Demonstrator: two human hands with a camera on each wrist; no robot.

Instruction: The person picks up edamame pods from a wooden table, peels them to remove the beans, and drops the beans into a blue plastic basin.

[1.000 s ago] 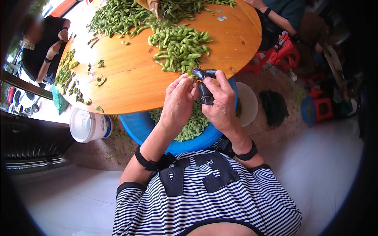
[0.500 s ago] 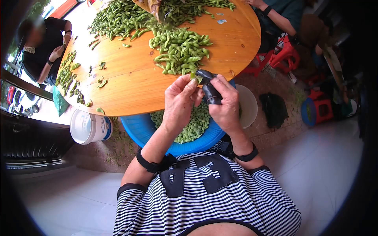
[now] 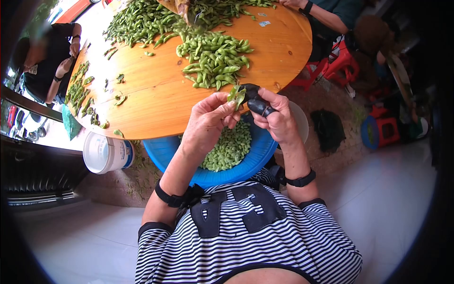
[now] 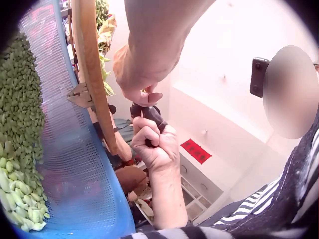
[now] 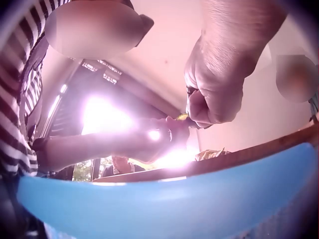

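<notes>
In the head view, the left hand [image 3: 207, 120] pinches a green soybean pod [image 3: 236, 96] between thumb and fingers, over the near table edge. The right hand [image 3: 280, 118] meets it from the other side and pinches the pod's right end. Black covers [image 3: 260, 107] sheathe the right thumb and a forefinger; its other fingers curl in, as the left wrist view also shows. Below both hands sits a blue basin [image 3: 265, 158] with shelled green beans [image 3: 227, 150]. Just beyond the hands, a heap of plump pods [image 3: 217, 61] lies on the wooden table [image 3: 151, 99].
A larger pod pile [image 3: 142, 23] covers the table's far side. Scattered pods and scraps [image 3: 78, 92] lie along the left edge. A white bucket [image 3: 99, 154] stands at the left below. Other people sit at the far left and far right, near red stools [image 3: 344, 66].
The pod between the hands shows more of itself, looking wider and split. Both hands have shifted slightly, and the right hand has turned, its black-covered thumb now lying across the front.
</notes>
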